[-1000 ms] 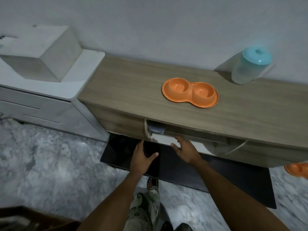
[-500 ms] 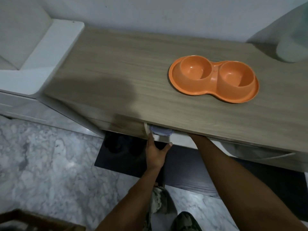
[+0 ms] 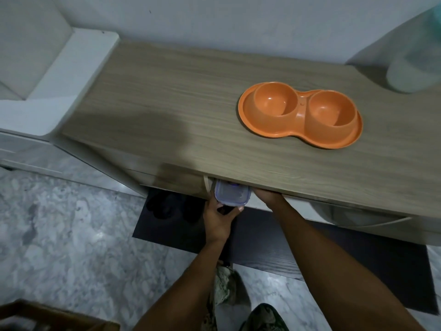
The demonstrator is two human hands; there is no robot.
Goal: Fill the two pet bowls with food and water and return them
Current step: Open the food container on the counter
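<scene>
An orange double pet bowl (image 3: 300,115) sits empty on the wooden cabinet top (image 3: 191,103), right of centre. Below the top's front edge, a clear plastic container with a purple-edged lid (image 3: 232,194) sticks out of an open drawer. My left hand (image 3: 219,218) grips this container from below. My right hand (image 3: 267,197) reaches in beside it, its fingers hidden under the cabinet top. A translucent water bottle (image 3: 415,65) stands at the far right of the top, its upper part cut off by the frame.
A white unit (image 3: 59,75) adjoins the cabinet on the left. A dark mat (image 3: 274,247) lies on the marble floor (image 3: 71,235) below the drawer. A brown wooden object (image 3: 35,316) shows at the bottom left.
The lidded container has come further out of the drawer, with my left hand now under it. My right hand stays in the drawer beside it. The camera has moved closer.
</scene>
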